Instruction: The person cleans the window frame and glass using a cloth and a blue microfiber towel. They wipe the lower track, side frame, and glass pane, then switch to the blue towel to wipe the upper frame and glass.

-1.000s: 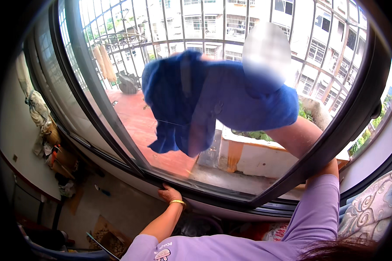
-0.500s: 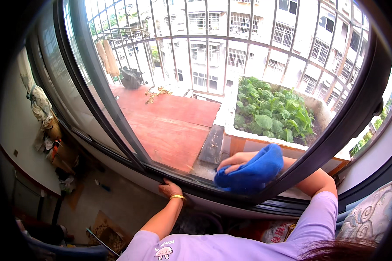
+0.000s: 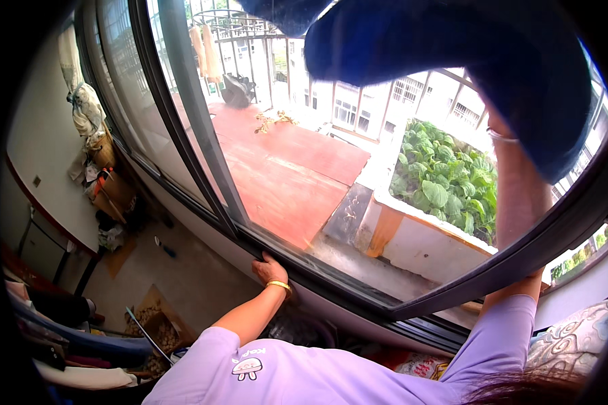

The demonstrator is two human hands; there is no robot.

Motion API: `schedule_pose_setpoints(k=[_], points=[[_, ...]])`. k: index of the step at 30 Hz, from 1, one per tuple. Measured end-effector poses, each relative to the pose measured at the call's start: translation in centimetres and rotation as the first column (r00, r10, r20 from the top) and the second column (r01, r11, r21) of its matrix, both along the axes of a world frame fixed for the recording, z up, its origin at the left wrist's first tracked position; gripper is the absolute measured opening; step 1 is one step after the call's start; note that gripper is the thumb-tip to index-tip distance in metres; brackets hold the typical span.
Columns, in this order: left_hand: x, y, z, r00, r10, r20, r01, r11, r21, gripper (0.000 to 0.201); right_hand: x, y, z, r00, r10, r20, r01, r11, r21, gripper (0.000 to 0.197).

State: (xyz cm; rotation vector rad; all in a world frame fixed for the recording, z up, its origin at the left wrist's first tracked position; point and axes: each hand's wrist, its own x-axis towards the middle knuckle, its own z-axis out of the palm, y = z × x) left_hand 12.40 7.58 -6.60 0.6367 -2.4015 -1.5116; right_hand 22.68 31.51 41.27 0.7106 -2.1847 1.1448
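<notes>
Beyond the window, a pale building (image 3: 407,90) stood behind dark bars (image 3: 288,74), and nearer to us lay a red board (image 3: 284,172) with some dried leaves (image 3: 273,120) scattered near its far edge. Just right of it we had the planter (image 3: 429,243), white with an orange-brown corner, packed with green leafy plants (image 3: 439,175). And up top, there it was: the blue cloth (image 3: 446,40), spread high on the far side of the pane, cut off by the upper edge of our view! Our right forearm (image 3: 523,196) reached out past the frame (image 3: 331,283) and up behind the glass, a pale band (image 3: 503,137) at the wrist. Its hand was hidden by the cloth, so we could not tell how it was set. Low down, our left hand (image 3: 270,270), gold bracelet (image 3: 279,286) below it, rested against the bottom edge of the frame; how wide its fingers stood, we could not tell. Inside, left of that arm, a carton (image 3: 162,331) of brown lumps sat on the floor (image 3: 128,287), while patterned fabric (image 3: 581,334) bunched near our right sleeve (image 3: 496,337).
</notes>
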Motion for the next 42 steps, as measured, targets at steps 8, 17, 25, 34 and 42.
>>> schedule_pose_setpoints(k=[8, 17, 25, 34, 42], points=[[0.0, -0.3, 0.5, 1.000, -0.011, 0.018, 0.010, 0.999, 0.031, 0.047, -1.0, -1.6, -16.6, 0.861, 0.122, 0.493, -0.200, 0.974, 0.110, 0.049], [-0.2, -0.7, -0.1, 1.000, 0.013, 0.005, -0.013, 1.000, 0.012, 0.048, 6.6, -2.8, -27.4, 0.427, 0.367, 0.826, -0.204, 0.929, -0.308, 0.050], [0.0, -0.3, 0.5, 1.000, 0.000, 0.012, 0.000, 1.000, 0.003, 0.048, 11.3, 0.1, -26.1, 0.152, 0.305, 0.940, 0.090, 0.943, -0.320, 0.049], [0.0, 0.2, 0.4, 0.999, 0.013, 0.030, -0.011, 0.998, -0.063, 0.048, 10.3, -1.1, -11.9, 0.770, 0.164, 0.616, 0.227, 0.832, -0.506, 0.044], [-0.3, 1.3, 0.3, 0.999, -0.016, 0.052, 0.016, 1.000, -0.001, 0.049, 1.0, 0.3, -0.3, 0.992, 0.101, -0.080, -0.120, 0.951, -0.284, 0.042]])
